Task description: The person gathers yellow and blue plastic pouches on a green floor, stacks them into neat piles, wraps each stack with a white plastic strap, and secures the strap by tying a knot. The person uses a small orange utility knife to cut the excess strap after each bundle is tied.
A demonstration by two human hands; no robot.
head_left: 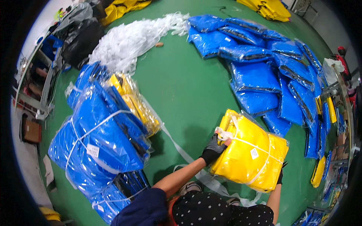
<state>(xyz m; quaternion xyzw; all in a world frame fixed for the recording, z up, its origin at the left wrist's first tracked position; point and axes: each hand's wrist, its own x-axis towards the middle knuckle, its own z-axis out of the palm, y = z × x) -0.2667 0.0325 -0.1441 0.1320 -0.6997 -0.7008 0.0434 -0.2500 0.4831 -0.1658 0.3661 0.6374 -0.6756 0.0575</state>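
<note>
Head view: a yellow bundle (pixel 249 156), plastic-wrapped and tied crosswise with white strap (pixel 225 134), sits tilted at four o'clock. The gloved left hand (pixel 213 150) is closed on its left edge by the bunched strap; the right hand (pixel 280 177) meets its right edge (mostly hidden, so I cannot tell its grip). Strapped blue packs (pixel 102 135) lie at eight o'clock, blue packets (pixel 256 77) at two. The step seems to be handling the tied bundle; moving it would call for steady support from both sides.

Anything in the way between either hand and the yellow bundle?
Nothing visible: the left hand is at the left side of the yellow bundle, holding its white strap; the right hand, partly hidden, is at the right side.
</note>
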